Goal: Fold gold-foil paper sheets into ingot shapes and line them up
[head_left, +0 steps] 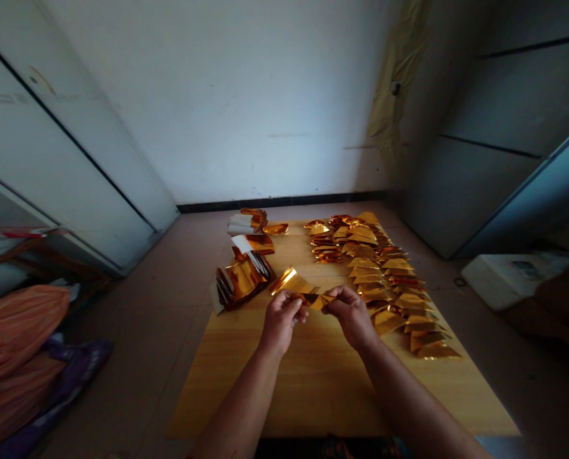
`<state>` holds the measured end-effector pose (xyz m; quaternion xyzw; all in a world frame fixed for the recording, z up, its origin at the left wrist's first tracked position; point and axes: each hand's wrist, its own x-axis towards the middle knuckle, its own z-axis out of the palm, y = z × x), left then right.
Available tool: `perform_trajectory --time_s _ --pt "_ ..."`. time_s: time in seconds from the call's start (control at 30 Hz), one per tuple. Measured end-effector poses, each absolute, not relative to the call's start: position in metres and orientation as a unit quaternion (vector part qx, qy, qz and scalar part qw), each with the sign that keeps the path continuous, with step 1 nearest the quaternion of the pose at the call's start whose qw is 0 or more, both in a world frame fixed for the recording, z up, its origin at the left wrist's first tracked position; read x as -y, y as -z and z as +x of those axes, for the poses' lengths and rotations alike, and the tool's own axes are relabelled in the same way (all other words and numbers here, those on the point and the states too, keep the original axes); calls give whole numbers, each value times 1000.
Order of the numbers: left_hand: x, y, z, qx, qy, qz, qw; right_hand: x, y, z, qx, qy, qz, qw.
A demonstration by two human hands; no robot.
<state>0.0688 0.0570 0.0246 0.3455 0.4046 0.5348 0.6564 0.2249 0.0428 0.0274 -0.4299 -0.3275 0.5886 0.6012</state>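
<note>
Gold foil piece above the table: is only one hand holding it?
No, the left hand and the right hand each pinch one end of the gold foil piece.

The only camera rides up on the person's head, looking forward and steeply down across the wooden surface (313,389). The forearms (246,395) come in from the bottom edge, so it catches the left hand (280,320) and right hand (354,317) from above and behind, fairly near, just below the middle of the view. Past the surface it faces the pale wall (246,102) squarely, wide enough to take in floor (145,344) on both sides, with pale panels (69,153) slanting in at left.
</note>
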Motion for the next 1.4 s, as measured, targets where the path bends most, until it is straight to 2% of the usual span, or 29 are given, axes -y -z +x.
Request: perform_trajectory --time_s 0.2,0.4,0.53,0.6,0.9,1.4 --pt "-60 -24 70 -417 -546 338 644 -45 -23 223 347 -584 -415 606" --pt "-61 -23 70 -401 -554 326 652 -50 -17 223 443 -477 -461 603" --pt "-62 -22 71 -396 -553 317 661 -47 -22 228 547 -356 -520 551" --pt "-63 -23 71 -395 -556 303 666 -45 -27 229 575 -338 -520 535" --pt "-64 -26 75 -376 -578 264 674 -48 -27 218 435 -501 -461 589" --pt "-65 -18 77 -391 -577 297 652 -49 -21 211 383 -546 -445 598"
